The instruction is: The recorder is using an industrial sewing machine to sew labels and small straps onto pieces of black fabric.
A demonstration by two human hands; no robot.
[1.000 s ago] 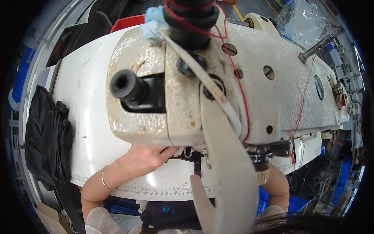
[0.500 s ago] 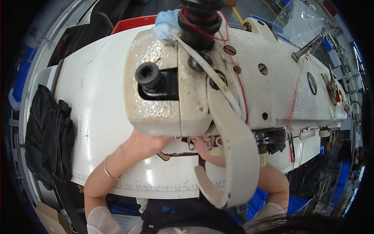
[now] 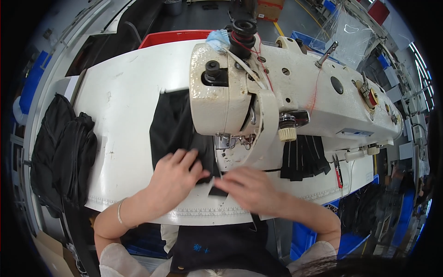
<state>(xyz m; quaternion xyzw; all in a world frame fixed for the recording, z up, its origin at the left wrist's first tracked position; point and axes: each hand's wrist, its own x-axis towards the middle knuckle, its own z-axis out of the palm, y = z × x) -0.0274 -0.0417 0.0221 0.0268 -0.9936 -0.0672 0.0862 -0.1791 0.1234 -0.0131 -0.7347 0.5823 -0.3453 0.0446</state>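
A black fabric piece (image 3: 170,120) lies flat on the white table, left of the sewing machine (image 3: 213,108), part of it hidden behind the machine's head. My left hand (image 3: 177,177) rests on its near end, fingers bent and apart, fingertips on the cloth. Close beside it, my right hand (image 3: 251,189) is slightly blurred, thumb and fingers pinched at a narrow black fabric strip (image 3: 217,191). How the strip joins the larger piece cannot be seen. Both hands are in front of the presser foot (image 3: 224,141), apart from it.
Black strips (image 3: 304,159) lie under the machine arm, with red-handled thread snips (image 3: 338,173) to their right. A heap of black fabric (image 3: 64,154) hangs at the table's left edge. A ruler scale (image 3: 184,213) runs along the front edge. A red bin (image 3: 180,38) stands behind.
The view has moved back from the machine. Both hands, earlier largely hidden beneath its head, are now nearer the front edge. The black fabric now shows at the left of the needle area.
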